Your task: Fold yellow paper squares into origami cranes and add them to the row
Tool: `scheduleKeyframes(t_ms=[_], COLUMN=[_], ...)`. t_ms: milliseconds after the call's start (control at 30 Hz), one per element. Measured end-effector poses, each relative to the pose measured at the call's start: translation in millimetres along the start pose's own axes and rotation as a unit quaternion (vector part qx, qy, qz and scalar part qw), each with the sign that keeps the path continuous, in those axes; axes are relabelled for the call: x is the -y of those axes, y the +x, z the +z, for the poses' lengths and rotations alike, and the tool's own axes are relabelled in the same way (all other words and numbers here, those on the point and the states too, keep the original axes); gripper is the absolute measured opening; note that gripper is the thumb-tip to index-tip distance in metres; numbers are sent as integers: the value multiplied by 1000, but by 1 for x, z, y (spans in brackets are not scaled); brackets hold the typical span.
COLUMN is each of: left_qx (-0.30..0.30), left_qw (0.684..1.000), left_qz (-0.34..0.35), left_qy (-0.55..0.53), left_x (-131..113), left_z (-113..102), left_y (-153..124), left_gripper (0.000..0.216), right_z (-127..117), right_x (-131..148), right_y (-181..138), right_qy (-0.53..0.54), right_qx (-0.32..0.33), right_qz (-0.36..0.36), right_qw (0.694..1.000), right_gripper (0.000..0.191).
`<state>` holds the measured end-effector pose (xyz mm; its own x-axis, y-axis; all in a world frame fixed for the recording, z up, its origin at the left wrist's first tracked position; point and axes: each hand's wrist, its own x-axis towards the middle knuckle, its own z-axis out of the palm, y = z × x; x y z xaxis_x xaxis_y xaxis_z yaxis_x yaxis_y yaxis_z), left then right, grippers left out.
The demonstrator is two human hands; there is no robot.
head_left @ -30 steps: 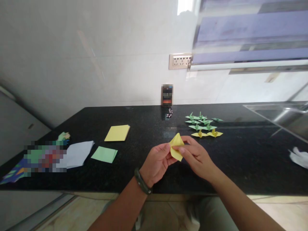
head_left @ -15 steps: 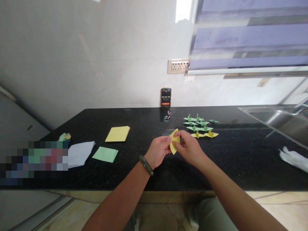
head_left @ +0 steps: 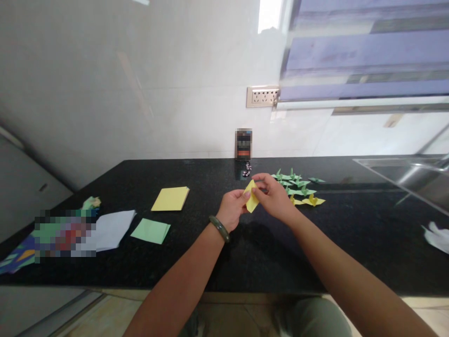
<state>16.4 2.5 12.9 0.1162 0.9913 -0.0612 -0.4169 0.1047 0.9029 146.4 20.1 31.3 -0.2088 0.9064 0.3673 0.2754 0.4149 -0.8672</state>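
Note:
Between both hands, raised over the dark countertop, is a small piece of folded yellow paper (head_left: 251, 197). My left hand (head_left: 233, 208), with a dark bangle at the wrist, pinches its left side with the thumb on top. My right hand (head_left: 273, 194) grips the right edge between thumb and fingers. Behind and right of the right hand stand several green paper cranes (head_left: 296, 182); nearer sit yellow paper cranes (head_left: 313, 201), one partly hidden by that hand.
On the left lie a stack of yellow paper (head_left: 170, 199), green paper sheets (head_left: 151, 230), white paper (head_left: 114, 229) and a colourful, blurred-out item (head_left: 23, 255). A phone (head_left: 243, 144) leans on the wall. The sink (head_left: 403, 173) and a crumpled white item (head_left: 438, 236) are at right.
The yellow paper now shows a narrower, diamond-like outline. Both hands have risen slightly, and the right hand now covers part of the crane group. The view has shifted a little.

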Motion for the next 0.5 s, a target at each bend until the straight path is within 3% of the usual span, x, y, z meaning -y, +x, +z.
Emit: scheduleKeyframes(t_ms=[167,233,333,500], left_qx=[-22,-27,-41,-44], left_qw=[999,999,998,997], left_qz=[29,39,47,52], left_qy=[-11,-12,-10,-37], left_x=[3,4,5,8], left_z=[-3,-4,-4,-2], left_y=[2,2,3,6], left_gripper=[30,30,29,28], right_z=[0,0,4,15], right_x=[-9,-15,-23,-27], right_y=[2,-1,-6,-8], right_qy=[161,199,240,313], right_qx=[-34,8,44,33], right_qz=[86,109,125,118], right_qw=[983,974,962,942], right_gripper=[39,37,34,35])
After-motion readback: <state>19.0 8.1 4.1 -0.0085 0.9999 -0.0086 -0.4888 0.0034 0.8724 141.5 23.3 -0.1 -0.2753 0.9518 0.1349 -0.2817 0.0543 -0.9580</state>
